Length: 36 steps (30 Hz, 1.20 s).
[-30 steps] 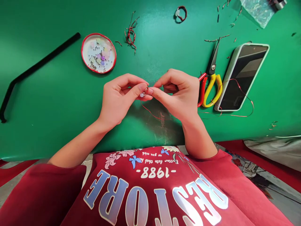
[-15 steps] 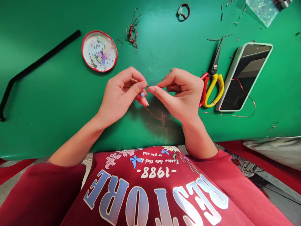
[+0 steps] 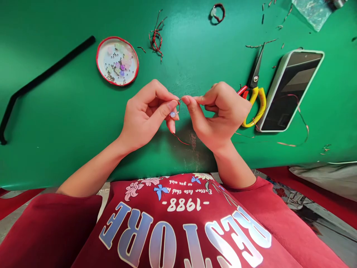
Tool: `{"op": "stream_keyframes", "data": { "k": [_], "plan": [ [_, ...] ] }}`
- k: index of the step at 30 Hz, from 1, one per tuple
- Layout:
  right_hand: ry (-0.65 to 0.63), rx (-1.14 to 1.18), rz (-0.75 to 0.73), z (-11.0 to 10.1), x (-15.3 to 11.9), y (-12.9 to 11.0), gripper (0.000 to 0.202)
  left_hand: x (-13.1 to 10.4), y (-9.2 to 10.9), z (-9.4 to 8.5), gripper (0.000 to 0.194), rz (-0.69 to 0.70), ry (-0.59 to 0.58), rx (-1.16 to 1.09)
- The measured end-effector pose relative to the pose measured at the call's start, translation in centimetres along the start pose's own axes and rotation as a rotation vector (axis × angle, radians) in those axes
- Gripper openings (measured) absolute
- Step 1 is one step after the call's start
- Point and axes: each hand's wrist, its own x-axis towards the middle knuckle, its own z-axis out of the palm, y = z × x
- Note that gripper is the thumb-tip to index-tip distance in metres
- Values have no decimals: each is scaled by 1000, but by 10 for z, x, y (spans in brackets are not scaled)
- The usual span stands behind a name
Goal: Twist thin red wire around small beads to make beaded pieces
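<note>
Thumb and forefinger of my left hand [image 3: 146, 117] are closed on a small cord ring with a pale blue bead [image 3: 173, 114] and tiny silvery beads. A loose tail of red cord [image 3: 181, 141] hangs below those fingers. Beside it, my right hand [image 3: 223, 111] pinches a thin strand of the cord, which spans the short gap between the fingertips. Part of the ring is hidden by my left fingers. A long reddish strand [image 3: 307, 128] curves out on the table and over the phone, right of my right hand.
On the green table [image 3: 69, 123] are a red-rimmed lid [image 3: 122, 85] of beads, a bent black tube [image 3: 50, 70], knotted cords [image 3: 156, 41] and a bead ring [image 3: 223, 14]. Scissors [image 3: 262, 104] with yellow and red handles touch a phone [image 3: 290, 89]. A plastic bag [image 3: 312, 13] lies top right.
My right hand has moved rightward and slightly up, widening the gap with the strand across it. My left fingertips and the bead shifted slightly right. The long strand by the phone has slid.
</note>
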Motion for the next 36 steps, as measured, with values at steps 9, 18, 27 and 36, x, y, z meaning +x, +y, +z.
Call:
{"op": "stream_keyframes", "data": {
  "k": [9, 18, 27, 36],
  "plan": [
    [-176, -307, -417, -13, 5, -1, 23, -4, -4, -4, 24, 24, -27, 100],
    [-334, -109, -272, -22, 2, -15, 12, -5, -8, -3, 24, 190, 60, 269],
    [-437, 72, -144, -29, 11, -15, 5, -6, 6, -6, 20, 221, 10, 264],
    [-472, 343, -36, -32, 18, -13, 11, -5, 10, -6, 39, -87, -99, -11]
  ]
}}
